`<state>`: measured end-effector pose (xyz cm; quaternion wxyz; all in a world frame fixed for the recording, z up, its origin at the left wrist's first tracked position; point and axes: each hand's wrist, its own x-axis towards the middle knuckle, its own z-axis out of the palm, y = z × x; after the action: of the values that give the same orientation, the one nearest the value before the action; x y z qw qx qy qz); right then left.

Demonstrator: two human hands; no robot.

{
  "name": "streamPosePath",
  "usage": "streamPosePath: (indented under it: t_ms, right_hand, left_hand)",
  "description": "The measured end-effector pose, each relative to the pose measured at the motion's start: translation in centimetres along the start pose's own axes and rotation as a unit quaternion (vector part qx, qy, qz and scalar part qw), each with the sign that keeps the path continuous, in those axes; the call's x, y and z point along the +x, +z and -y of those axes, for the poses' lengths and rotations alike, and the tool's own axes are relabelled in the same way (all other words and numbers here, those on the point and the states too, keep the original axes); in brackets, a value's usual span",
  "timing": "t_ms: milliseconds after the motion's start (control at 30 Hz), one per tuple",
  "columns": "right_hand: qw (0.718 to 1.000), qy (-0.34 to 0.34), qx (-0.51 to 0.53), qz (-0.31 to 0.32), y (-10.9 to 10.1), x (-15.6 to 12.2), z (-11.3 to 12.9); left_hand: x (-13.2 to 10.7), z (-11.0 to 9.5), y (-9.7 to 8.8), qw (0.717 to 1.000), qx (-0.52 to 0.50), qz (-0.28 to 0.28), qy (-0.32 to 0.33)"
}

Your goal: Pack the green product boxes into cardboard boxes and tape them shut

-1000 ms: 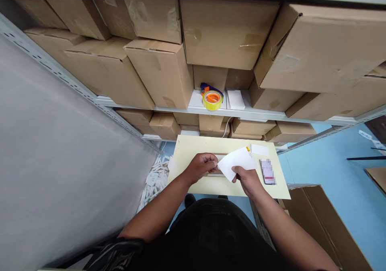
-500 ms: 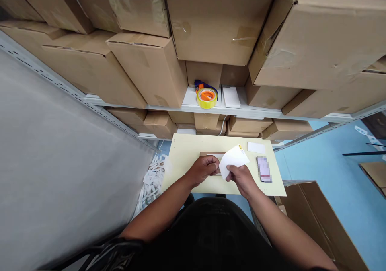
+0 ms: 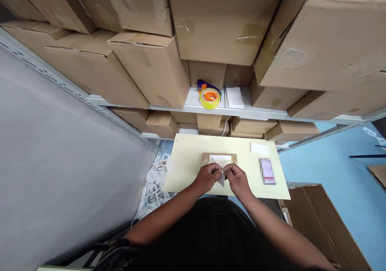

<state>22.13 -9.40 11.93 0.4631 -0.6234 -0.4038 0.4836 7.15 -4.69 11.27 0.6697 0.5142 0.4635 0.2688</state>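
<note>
Both my hands meet over the near middle of a pale yellow tabletop [image 3: 187,162]. My left hand [image 3: 208,176] and my right hand [image 3: 235,177] are closed in pinches on a white sheet [image 3: 221,179], which hangs edge-on between them and shows only as a small grey-white wedge. Just beyond my fingers lies a flat brown parcel [image 3: 219,158] with a white label on top. A small white card [image 3: 259,148] and a blurred-over card stack [image 3: 267,171] lie to the right of my right hand.
Metal shelving [image 3: 193,108] packed with cardboard boxes rises behind the table; a yellow-and-orange tape dispenser [image 3: 210,96] and a white box [image 3: 235,97] sit on it. White paper strips [image 3: 153,180] litter the floor at left. An open cardboard carton [image 3: 325,222] stands at right on blue floor.
The white sheet, held up flat and wide before, has come down and turned edge-on between both hands. My hands drew together, uncovering the brown parcel.
</note>
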Motion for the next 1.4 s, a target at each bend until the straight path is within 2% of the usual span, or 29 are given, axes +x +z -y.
streamPosePath:
  t_ms: [133,267,400,533,633,733,833,900,967,1000,1033,1067,1133,1200,1233,1333,1400]
  right_hand:
    - [1.000,0.013,0.003,-0.024,-0.8,1.0,-0.2]
    - [0.998,0.047,0.023,-0.031,-2.0,2.0,-0.2]
    - [0.998,0.057,0.014,-0.028,-2.3,2.4,-0.3]
    - [0.997,0.070,0.015,-0.003,-2.2,2.6,-0.1]
    - [0.997,0.068,0.023,0.004,-2.3,2.9,0.3]
    - [0.998,0.051,0.026,-0.001,-2.6,3.3,0.3]
    - [0.999,0.043,0.021,-0.020,-2.7,3.4,-0.2]
    - [0.998,0.041,0.018,-0.034,-2.6,3.2,-0.7]
    - [0.998,0.038,0.020,-0.047,-2.3,3.0,-1.3]
    - [0.998,0.036,0.021,-0.055,-2.1,2.9,-1.6]
    - [0.997,0.033,0.022,-0.064,-2.0,2.7,-1.9]
    - [0.997,0.030,0.021,-0.073,-2.0,2.7,-2.3]
    - [0.995,0.025,0.011,-0.091,-2.0,2.6,-3.3]
    - [0.994,0.024,-0.002,-0.102,-2.3,2.5,-4.4]
    - [0.994,0.026,-0.006,-0.104,-2.4,2.5,-5.1]
    - [0.994,0.035,-0.011,-0.102,-2.8,2.7,-7.0]
    - [0.994,0.040,-0.028,-0.102,-2.8,2.9,-8.1]
  left_hand:
    - [-0.2,1.0,-2.1,1.000,0.008,-0.014,-0.015]
    - [-0.7,2.8,-6.2,0.995,0.086,-0.043,-0.006]
    - [-2.1,5.2,-11.7,0.981,0.176,-0.085,-0.020]
    - [-4.6,8.0,-19.2,0.953,0.275,-0.118,-0.045]
    - [-7.0,10.8,-25.5,0.913,0.355,-0.160,-0.123]
    - [-9.5,13.9,-30.9,0.845,0.446,-0.200,-0.216]
    - [-11.5,16.4,-34.4,0.777,0.517,-0.202,-0.298]
    - [-12.0,17.3,-35.3,0.758,0.526,-0.210,-0.323]
    - [-11.5,17.2,-35.0,0.758,0.525,-0.229,-0.312]
    - [-10.9,16.8,-34.2,0.764,0.525,-0.238,-0.291]
    - [-10.0,16.2,-33.1,0.774,0.520,-0.245,-0.266]
    - [-9.0,15.3,-31.4,0.796,0.507,-0.244,-0.222]
    - [-6.8,13.0,-27.0,0.864,0.421,-0.234,-0.148]
    - [-4.6,10.5,-21.5,0.938,0.281,-0.177,-0.101]
    - [-3.6,9.3,-18.6,0.962,0.219,-0.137,-0.094]
    - [-0.6,6.6,-11.2,0.988,0.112,-0.076,-0.076]
    - [1.2,5.9,-7.9,0.985,0.136,-0.079,-0.067]
